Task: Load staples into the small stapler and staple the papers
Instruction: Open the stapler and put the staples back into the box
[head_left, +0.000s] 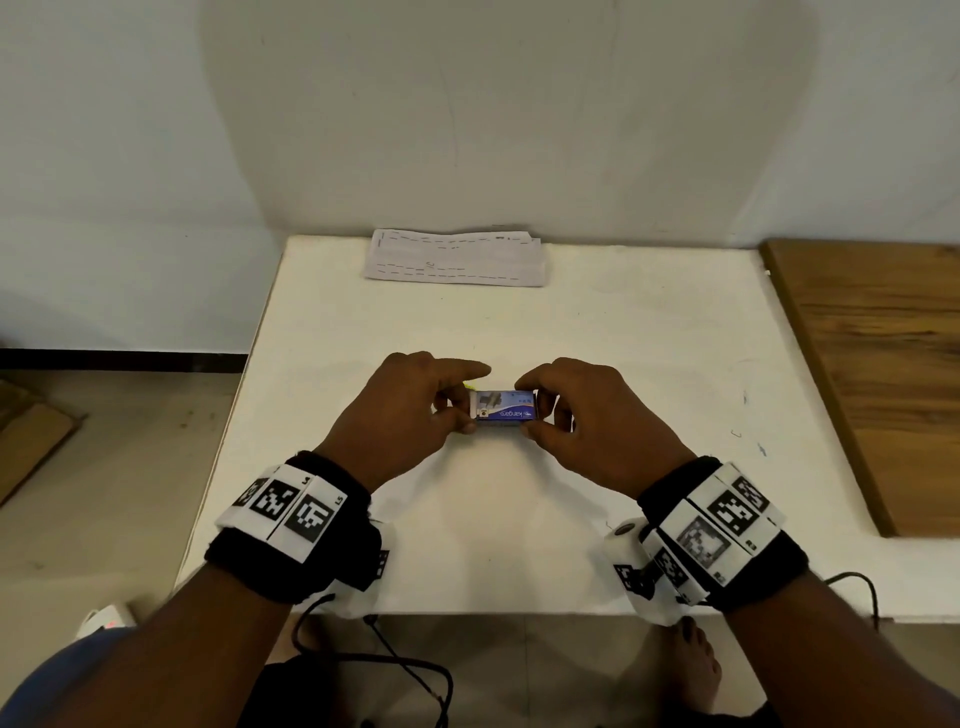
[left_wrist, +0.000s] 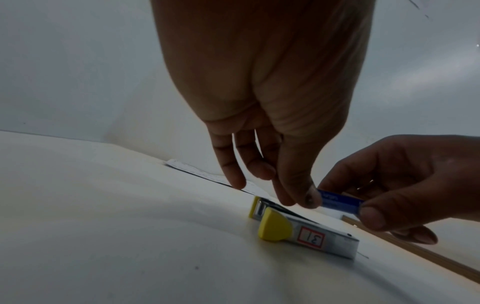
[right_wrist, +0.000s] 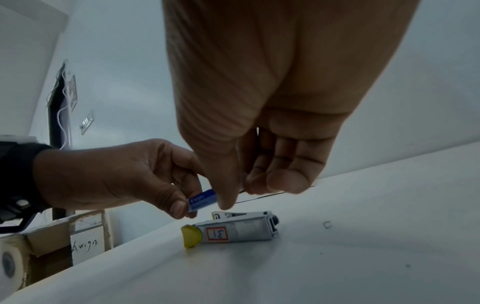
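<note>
Both hands meet over the middle of the white table (head_left: 623, 312), pinching a small blue staple box (head_left: 503, 408) between them, held off the surface. The left hand (head_left: 400, 410) has thumb and fingertips curled onto the box's left end, where a white inner tray shows; its index finger points out straight above the box. The right hand (head_left: 597, 415) grips the right end between thumb and bent fingers. Just beneath the hands, the small stapler (left_wrist: 306, 230) lies on the table, silver with yellow ends and a red-framed label reading 31. The papers (head_left: 456, 257) rest at the far edge, against the wall, well apart from the hands. A wooden board (head_left: 883, 364) lies along the table's right edge.
</note>
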